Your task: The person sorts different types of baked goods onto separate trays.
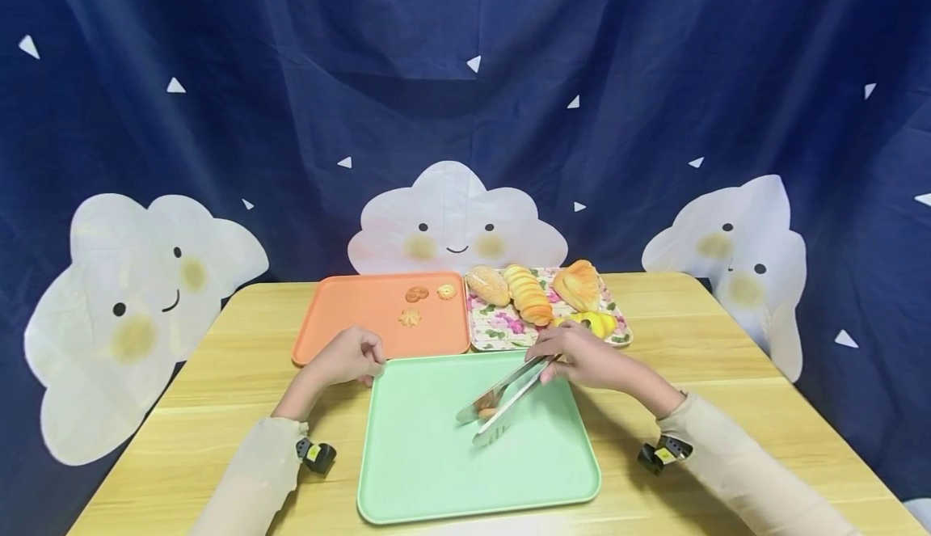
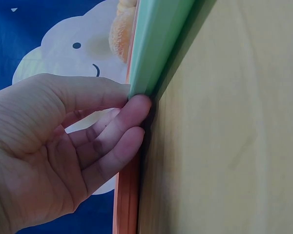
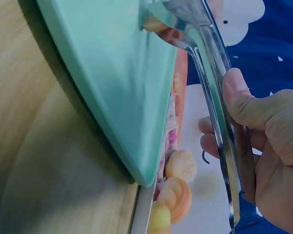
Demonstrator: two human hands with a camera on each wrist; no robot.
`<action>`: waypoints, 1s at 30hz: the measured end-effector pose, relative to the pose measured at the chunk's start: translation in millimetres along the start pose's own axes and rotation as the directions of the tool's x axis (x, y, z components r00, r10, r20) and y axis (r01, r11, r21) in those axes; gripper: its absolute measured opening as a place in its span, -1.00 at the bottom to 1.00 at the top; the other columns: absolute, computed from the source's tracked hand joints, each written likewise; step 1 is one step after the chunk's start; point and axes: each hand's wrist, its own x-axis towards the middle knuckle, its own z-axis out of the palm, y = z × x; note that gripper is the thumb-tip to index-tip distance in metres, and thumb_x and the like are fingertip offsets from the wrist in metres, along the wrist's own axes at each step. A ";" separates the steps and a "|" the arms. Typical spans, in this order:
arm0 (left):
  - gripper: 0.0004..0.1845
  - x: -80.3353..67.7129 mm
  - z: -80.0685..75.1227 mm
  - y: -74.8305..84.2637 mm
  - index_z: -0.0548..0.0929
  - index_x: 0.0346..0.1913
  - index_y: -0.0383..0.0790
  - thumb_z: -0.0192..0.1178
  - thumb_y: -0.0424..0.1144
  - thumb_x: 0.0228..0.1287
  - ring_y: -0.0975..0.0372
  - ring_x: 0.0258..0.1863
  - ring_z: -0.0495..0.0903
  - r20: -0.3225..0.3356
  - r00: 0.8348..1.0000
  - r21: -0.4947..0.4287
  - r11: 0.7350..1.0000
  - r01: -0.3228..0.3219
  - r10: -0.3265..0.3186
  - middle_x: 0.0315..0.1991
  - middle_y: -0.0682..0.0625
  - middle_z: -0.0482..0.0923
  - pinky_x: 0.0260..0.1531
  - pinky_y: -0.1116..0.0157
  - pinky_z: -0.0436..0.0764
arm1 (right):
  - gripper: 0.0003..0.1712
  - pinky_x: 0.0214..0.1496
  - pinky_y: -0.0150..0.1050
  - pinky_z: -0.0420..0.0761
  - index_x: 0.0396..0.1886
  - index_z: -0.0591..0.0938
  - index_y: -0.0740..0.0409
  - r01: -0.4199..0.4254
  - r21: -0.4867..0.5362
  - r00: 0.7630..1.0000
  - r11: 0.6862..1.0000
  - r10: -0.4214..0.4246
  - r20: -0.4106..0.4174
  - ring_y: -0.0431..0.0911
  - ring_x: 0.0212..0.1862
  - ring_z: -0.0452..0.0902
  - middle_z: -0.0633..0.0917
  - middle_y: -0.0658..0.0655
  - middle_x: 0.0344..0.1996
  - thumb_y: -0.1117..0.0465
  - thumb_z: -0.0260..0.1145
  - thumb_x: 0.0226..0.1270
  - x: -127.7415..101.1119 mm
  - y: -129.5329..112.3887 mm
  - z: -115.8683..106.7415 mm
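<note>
My left hand (image 1: 354, 356) pinches the far left corner of the green tray (image 1: 407, 471) between thumb and forefinger, as the left wrist view shows up close. My right hand (image 1: 578, 354) grips a pair of metal tongs (image 1: 515, 390), tips pointing down and left over that tray. A small brown baked piece (image 1: 486, 413) is at the tong heads; in the right wrist view the piece (image 3: 154, 23) is partly covered by the metal. Whether it is clamped or lies on the tray, I cannot tell.
Behind on the left lies an orange tray (image 1: 356, 318) with small cookies (image 1: 410, 318). Right of it, a floral tray (image 1: 502, 330) bears several breads, among them a striped roll (image 1: 528, 295) and a yellow piece (image 1: 596, 323). A dark blue curtain (image 1: 407, 116) hangs behind the wooden table (image 1: 698, 407).
</note>
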 end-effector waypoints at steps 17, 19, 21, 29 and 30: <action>-0.90 0.3 -1.1 -2.8 0.65 -0.48 -0.33 0.28 -0.55 0.07 0.16 -0.65 0.66 0.014 1.000 -0.017 0.999 -0.027 0.027 -0.69 0.03 0.48 -0.44 0.26 0.67 | -0.51 0.02 0.00 0.46 -0.06 0.78 0.10 -0.074 -0.046 0.997 0.996 0.074 0.009 -0.07 -0.09 0.66 0.78 0.05 -0.14 0.12 0.53 -0.12 -7.5 -1.5 -6.8; -0.90 0.5 -1.4 -3.5 0.65 -0.47 -0.33 0.28 -0.55 0.08 0.16 -0.65 0.66 0.014 1.000 -0.013 1.000 -0.025 0.025 -0.69 0.02 0.48 -0.43 0.26 0.68 | -0.51 0.02 0.00 0.46 -0.07 0.78 0.09 -0.070 -0.048 0.998 0.996 0.070 0.005 -0.08 -0.10 0.66 0.77 0.03 -0.15 0.13 0.53 -0.12 -7.8 -1.3 -6.5; -0.90 0.6 -1.6 -3.7 0.65 -0.48 -0.32 0.29 -0.55 0.08 0.16 -0.64 0.66 0.012 1.000 -0.011 1.000 -0.021 0.021 -0.69 0.03 0.48 -0.44 0.26 0.68 | -0.51 0.03 0.00 0.47 -0.07 0.79 0.09 -0.070 -0.049 0.998 0.996 0.070 0.001 -0.08 -0.10 0.66 0.78 0.02 -0.16 0.13 0.53 -0.12 -7.8 -0.6 -5.7; -0.90 -0.3 -1.5 -2.3 0.65 -0.48 -0.33 0.28 -0.55 0.07 0.16 -0.65 0.65 0.014 1.000 -0.012 1.000 -0.021 0.021 -0.70 0.02 0.47 -0.45 0.26 0.67 | -0.56 0.02 0.01 0.49 -0.12 0.80 0.11 -0.026 -0.074 0.999 0.997 0.022 -0.048 -0.06 -0.11 0.67 0.79 0.05 -0.18 0.16 0.52 -0.13 -6.8 0.1 -1.5; -0.90 -0.2 -1.3 -2.2 0.65 -0.48 -0.33 0.28 -0.55 0.07 0.16 -0.65 0.65 0.014 1.000 -0.013 1.000 -0.022 0.023 -0.70 0.02 0.47 -0.46 0.26 0.67 | -0.56 0.02 0.00 0.49 -0.13 0.80 0.11 -0.019 -0.076 0.998 0.997 0.015 -0.056 -0.07 -0.13 0.66 0.78 0.04 -0.20 0.16 0.53 -0.13 -6.7 -0.1 -1.5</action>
